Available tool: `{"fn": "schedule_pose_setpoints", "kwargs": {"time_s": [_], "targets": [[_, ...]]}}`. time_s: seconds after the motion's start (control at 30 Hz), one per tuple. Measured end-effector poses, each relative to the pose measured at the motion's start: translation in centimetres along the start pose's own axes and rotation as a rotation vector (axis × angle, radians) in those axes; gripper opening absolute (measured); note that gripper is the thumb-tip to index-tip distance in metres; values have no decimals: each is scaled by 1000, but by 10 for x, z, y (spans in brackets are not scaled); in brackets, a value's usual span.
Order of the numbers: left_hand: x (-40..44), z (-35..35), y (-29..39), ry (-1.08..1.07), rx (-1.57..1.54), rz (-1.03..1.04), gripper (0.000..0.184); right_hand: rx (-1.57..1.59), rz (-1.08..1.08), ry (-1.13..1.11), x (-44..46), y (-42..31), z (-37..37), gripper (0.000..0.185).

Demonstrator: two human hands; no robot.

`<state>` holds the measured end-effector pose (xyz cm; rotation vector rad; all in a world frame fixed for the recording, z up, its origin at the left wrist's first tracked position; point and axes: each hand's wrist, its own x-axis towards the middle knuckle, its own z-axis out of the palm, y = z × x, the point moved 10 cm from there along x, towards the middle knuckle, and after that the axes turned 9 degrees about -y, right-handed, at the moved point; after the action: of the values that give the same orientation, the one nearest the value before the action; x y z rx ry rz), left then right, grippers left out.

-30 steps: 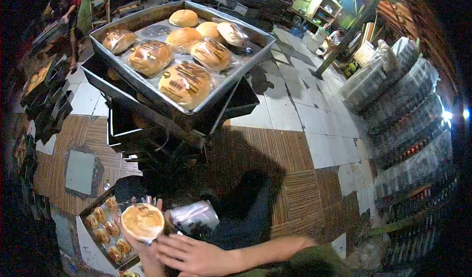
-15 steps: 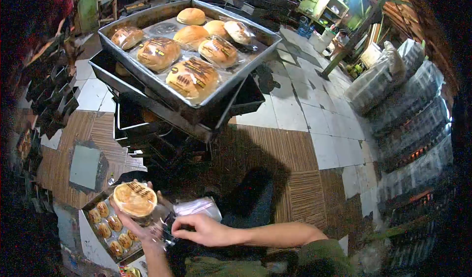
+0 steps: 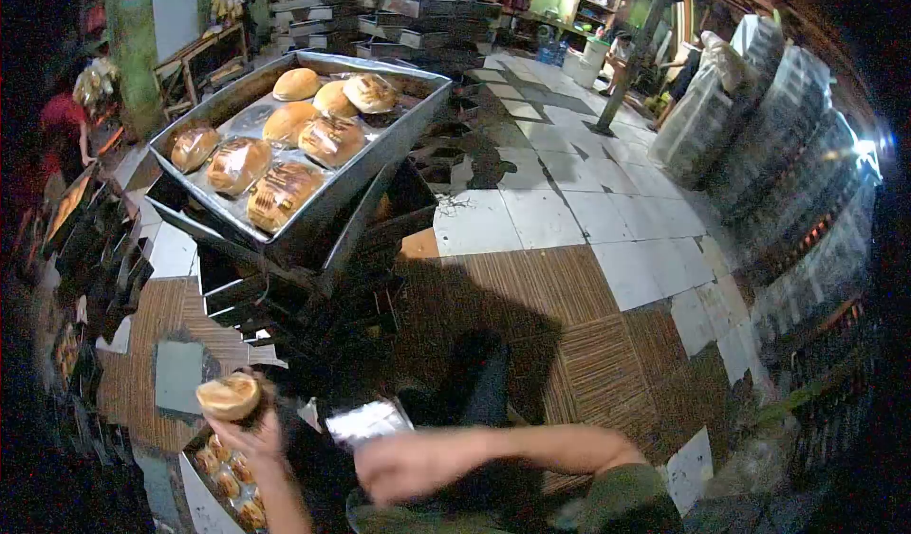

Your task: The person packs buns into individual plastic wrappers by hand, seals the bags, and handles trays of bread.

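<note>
A round browned bun (image 3: pixel 228 396) rests in my left hand (image 3: pixel 252 436), whose fingers curl around its underside at the lower left. Whether clear wrap covers it I cannot tell. My right hand (image 3: pixel 413 463) is smeared by motion over my lap, apart from the bun, and its fingers cannot be made out. Just beyond it lies a stack of shiny clear plastic bags (image 3: pixel 368 420). Below my left hand, a tray (image 3: pixel 204 489) of several browned buns is partly hidden by my forearm.
Ahead on the left, a metal tray (image 3: pixel 356 166) with several buns, some in clear wrap, tops a stack of dark trays (image 3: pixel 237 292). Tall plastic-covered stacks (image 3: pixel 759 169) line the right side. A wooden post (image 3: pixel 638 55) stands farther back. A person in red (image 3: pixel 62 131) is at far left.
My left hand has moved left and slightly down with the bun, tilting it. My right hand has come away from the clear plastic beside the bun. The view has shifted, moving the big tray left.
</note>
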<state>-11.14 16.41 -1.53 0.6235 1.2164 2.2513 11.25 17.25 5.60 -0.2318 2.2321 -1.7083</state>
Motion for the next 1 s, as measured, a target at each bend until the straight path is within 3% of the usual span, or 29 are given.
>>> {"fn": "schedule_pose_setpoints", "kwargs": {"time_s": [0.03,0.07,0.1,0.17,0.23,0.3,0.37,0.43,0.5,0.57,0.6,0.63,0.7,0.73,0.77,0.83,0.87,0.9,0.97,1.0], "targets": [[-39,60,-18,239,-757,-451,56,-450,-125,611,-30,-10,-65,63],[-66,89,-12,118,-674,-539,56,-555,-123,866,-43,-28,-85,81],[-88,101,-15,1,-594,-625,56,-592,-179,885,-33,-28,-87,83],[-106,74,-40,86,-662,-755,37,-38,-119,740,5,29,-81,77],[-83,6,-4,10,230,-297,54,405,-159,695,41,74,-67,70],[-78,-29,24,-67,1019,97,37,343,-117,788,78,121,-38,57],[-95,-93,-26,-32,656,-471,33,724,106,655,114,154,3,44],[-90,-92,-10,-5,764,-426,31,488,154,954,115,157,-3,28],[-86,-88,-3,25,858,-385,30,472,307,951,119,164,3,20],[-84,-96,4,161,845,-381,29,-211,161,1027,122,123,-15,20],[-82,-100,-1,118,826,-522,28,-16,271,806,131,131,-21,21],[-85,-100,5,110,823,-527,28,197,146,783,127,112,-26,19],[-83,-63,56,-91,915,-11,25,-144,-132,838,95,22,-32,17],[-93,-43,80,-188,949,256,24,-300,-268,973,74,-5,-28,14],[-96,-42,79,-182,953,269,24,-306,-281,969,72,6,-22,14],[-99,-40,52,-244,1164,126,20,-61,39,751,89,74,-9,13],[-103,-36,61,-324,1030,212,17,-36,36,774,80,73,-6,13],[-108,-31,73,-401,889,285,15,-158,-132,827,69,43,-6,12],[-112,-8,83,-534,873,258,17,-14,-108,768,66,21,-6,12],[-104,-19,65,-577,931,204,24,-89,-88,752,72,19,-11,13]]}}
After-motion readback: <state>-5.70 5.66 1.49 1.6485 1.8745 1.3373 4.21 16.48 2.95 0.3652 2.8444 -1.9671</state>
